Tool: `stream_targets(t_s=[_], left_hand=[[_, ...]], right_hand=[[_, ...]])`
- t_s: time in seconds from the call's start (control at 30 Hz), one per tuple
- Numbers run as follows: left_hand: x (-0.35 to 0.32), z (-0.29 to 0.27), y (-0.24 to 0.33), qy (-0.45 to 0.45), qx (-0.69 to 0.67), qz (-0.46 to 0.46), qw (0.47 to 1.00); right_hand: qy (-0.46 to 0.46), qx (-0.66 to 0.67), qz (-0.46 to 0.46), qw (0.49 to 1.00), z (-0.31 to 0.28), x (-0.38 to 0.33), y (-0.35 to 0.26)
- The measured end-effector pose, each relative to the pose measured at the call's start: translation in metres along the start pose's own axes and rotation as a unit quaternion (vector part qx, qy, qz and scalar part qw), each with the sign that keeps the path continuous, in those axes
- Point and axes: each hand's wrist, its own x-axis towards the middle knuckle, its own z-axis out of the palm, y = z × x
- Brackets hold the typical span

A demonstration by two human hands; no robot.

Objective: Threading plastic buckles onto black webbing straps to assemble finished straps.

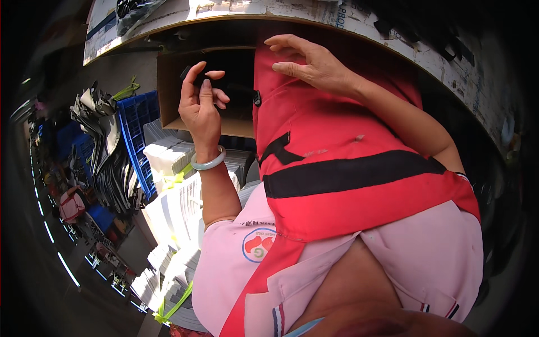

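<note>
Pinches a small black piece (184,72) in the left hand (201,106), fingers bent close around it, one end poking out past the index finger. Holds the right hand (317,70) loosely curved, thumb and fingers parted, well apart from that piece. Over now to the cardboard box (170,95): gapes open below, too dark inside to read. Look left: a blue crate (135,143), near pale stacks (174,210) bound with yellow-green ties (178,178).

This is a workshop: tied stacks of white cut pieces (174,210) and a blue plastic crate (129,132) crowd below the worn tabletop's (185,12) left corner.
</note>
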Motion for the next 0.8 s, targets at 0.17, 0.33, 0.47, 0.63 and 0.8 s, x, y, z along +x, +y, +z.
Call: stream_targets(t_s=[0.17,0.33,0.47,0.63,0.8], left_hand=[[-0.01,0.052,0.001,-0.156,-0.066,-0.066,0.983],[0.016,0.094,0.004,-0.305,-0.056,-0.088,0.947],[0.108,0.111,0.025,-0.194,-0.066,0.083,0.975],[0.223,0.154,0.022,-0.012,0.38,0.235,0.895],[0.245,0.195,0.005,-0.102,0.506,0.208,0.831]], right_hand=[[-0.014,0.102,0.096,0.99,-0.005,-0.01,-0.007],[0.018,0.104,0.061,0.993,-0.036,-0.017,-0.014],[0.021,0.138,0.141,0.98,-0.065,-0.033,-0.027],[-0.069,0.129,0.177,0.973,-0.043,-0.04,-0.03],[-0.027,0.113,0.139,0.983,-0.06,-0.046,-0.017]])
